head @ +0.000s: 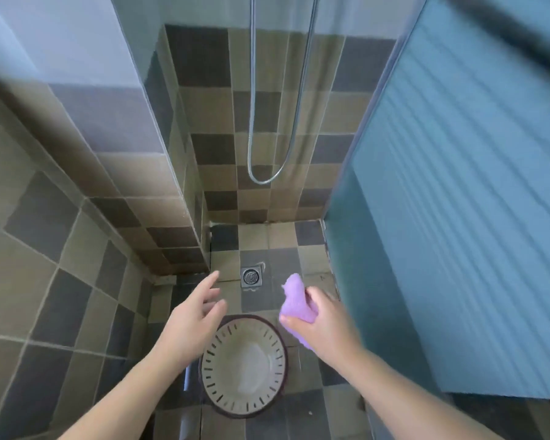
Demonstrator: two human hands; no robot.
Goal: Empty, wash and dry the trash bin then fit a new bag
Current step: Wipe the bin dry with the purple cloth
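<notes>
Below, the round slotted plastic bin (244, 365) stands upright on the checkered tile floor (54, 300), near the square metal drain (251, 276). Left hand (189, 319) hovers with fingers spread, holding nothing; right hand (323, 325) pinches a soft purple cloth (294, 296) just right of the bin.

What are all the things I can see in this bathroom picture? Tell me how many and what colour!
round slotted plastic trash bin: one, cream with a dark rim, standing open-side up on the floor between the arms, no bag in it
fluffy purple cloth: one, lilac, held in the right hand above the bin's right edge
square metal floor drain: one, silver, in the floor beyond the bin
metal shower hose: one, silver, hanging in a loop against the back wall
ribbed glass shower door: one, blue-tinted, on the right
clear glass panel: one, on the left of the shower
checkered wall and floor tiles: many, beige and dark grey
left hand: one, fingers spread, holding nothing
right hand: one, gripping the cloth
</notes>
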